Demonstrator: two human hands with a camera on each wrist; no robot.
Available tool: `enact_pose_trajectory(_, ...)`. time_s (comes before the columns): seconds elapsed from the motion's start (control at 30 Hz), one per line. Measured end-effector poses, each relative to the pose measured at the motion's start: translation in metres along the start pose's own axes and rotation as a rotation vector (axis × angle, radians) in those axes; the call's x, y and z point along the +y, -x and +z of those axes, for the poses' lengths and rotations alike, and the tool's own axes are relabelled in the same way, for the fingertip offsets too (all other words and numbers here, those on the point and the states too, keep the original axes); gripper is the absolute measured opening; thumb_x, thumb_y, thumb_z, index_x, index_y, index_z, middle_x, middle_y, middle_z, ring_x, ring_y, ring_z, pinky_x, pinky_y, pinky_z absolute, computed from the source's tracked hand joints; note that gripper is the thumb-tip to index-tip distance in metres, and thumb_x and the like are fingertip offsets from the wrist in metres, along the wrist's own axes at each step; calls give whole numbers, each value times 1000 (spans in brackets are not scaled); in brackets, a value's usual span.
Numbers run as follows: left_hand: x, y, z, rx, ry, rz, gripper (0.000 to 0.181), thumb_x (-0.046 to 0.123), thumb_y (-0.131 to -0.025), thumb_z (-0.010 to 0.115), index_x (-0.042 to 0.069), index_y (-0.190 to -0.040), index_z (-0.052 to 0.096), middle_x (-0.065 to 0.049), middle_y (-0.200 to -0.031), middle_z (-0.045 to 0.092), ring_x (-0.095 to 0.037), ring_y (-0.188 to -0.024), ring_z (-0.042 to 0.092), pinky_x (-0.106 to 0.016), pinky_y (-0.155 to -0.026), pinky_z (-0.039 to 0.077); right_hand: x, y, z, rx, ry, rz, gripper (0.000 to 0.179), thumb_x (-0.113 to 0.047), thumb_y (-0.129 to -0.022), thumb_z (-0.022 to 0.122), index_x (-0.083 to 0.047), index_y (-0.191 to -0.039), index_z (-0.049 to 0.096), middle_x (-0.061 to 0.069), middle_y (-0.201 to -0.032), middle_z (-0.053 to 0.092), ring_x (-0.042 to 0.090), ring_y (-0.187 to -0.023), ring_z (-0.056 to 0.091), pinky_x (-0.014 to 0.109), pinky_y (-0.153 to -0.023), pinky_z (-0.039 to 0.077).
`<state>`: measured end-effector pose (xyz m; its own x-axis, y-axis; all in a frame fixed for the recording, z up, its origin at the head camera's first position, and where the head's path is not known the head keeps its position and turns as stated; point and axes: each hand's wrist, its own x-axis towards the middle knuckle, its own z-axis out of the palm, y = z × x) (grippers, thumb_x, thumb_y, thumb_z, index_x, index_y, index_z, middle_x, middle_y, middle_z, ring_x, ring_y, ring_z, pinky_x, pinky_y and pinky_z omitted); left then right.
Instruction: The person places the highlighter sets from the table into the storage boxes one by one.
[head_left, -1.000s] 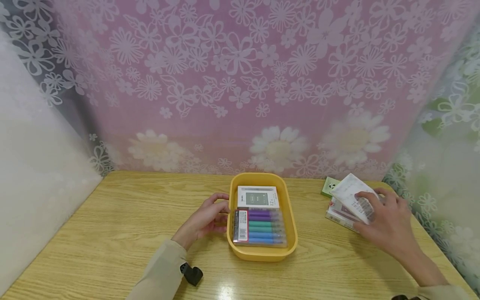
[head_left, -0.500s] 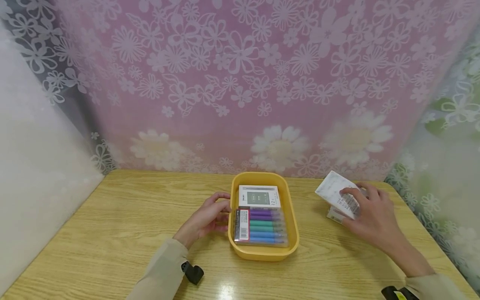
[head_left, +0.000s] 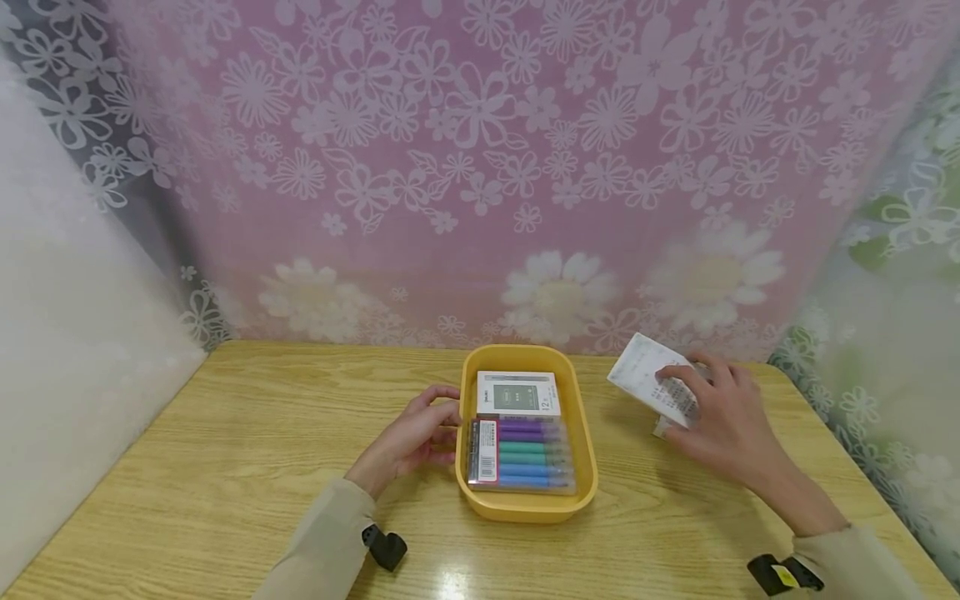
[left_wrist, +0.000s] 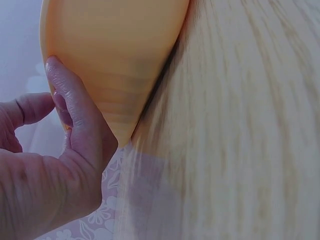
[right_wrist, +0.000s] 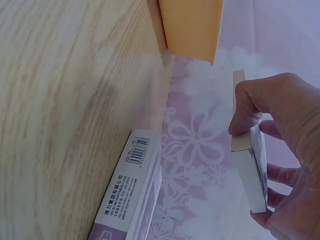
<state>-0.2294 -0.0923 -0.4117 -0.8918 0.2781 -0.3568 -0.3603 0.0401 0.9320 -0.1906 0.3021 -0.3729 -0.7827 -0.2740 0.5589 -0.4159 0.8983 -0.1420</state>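
My left hand (head_left: 412,435) rests at the left side of a yellow plastic basket (head_left: 587,450). In the left wrist view its fingertips touch the basket's outer wall (left_wrist: 115,45), close to the rim. My right hand (head_left: 723,421) holds a small, flat white box (head_left: 641,367) with dark print, tilted above the table. The right wrist view shows the thumb on one edge of this box (right_wrist: 250,167) and the fingers on its other side. A second box (right_wrist: 127,185), white and purple with a barcode, lies below; the held box and hand mostly hide it in the head view.
The basket holds a white box with a grey-green label (head_left: 517,393) and a clear pack of purple, green and blue pens (head_left: 528,454). Under everything is a wood-grain table (head_left: 300,417). A pink flowered curtain (head_left: 450,208) hangs behind its far edge.
My right hand has moved left with the white box, toward the basket. The held box now covers the spot where a small green box showed earlier. The left hand and basket have stayed put.
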Motion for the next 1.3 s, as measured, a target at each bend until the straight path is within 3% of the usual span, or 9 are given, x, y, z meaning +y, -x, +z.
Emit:
enact_pose_trajectory(0.27, -1, 1, -1, 14, 7, -5, 47, 15, -88, 56, 14, -135, 48, -3, -93, 62, -12, -69, 58, -26, -55, 55, -7, -12, 0, -53, -12, -15, 54, -13, -62, 84, -15, -114, 67, 25, -132, 52, 51, -112, 46, 69, -85, 35)
enact_pose_trajectory(0.6, -1, 0, -1, 12, 8, -9, 47, 16, -89, 57, 15, -135, 48, -4, -97, 63, -12, -70, 59, -26, -56, 56, -16, -23, 3, -114, -114, -48, 54, -5, -60, 81, -16, -112, 68, 23, -132, 53, 48, -115, 47, 66, -90, 36)
enact_pose_trajectory(0.9, -1, 1, -1, 10, 9, -14, 47, 16, -89, 57, 15, -136, 48, -4, -96, 63, -12, -69, 58, -26, -55, 56, -23, -35, 4, -253, -162, -43, 55, -10, -65, 84, -19, -117, 68, 22, -137, 52, 47, -121, 45, 67, -90, 39)
enact_pose_trajectory(1.3, 0, 0, 0, 3, 11, -12, 47, 16, -89, 58, 15, -135, 48, -5, -97, 63, -11, -68, 57, -26, -55, 56, -30, -52, 9, -357, -195, -67, 53, -9, -66, 78, -21, -116, 67, 20, -140, 53, 49, -129, 44, 72, -100, 36)
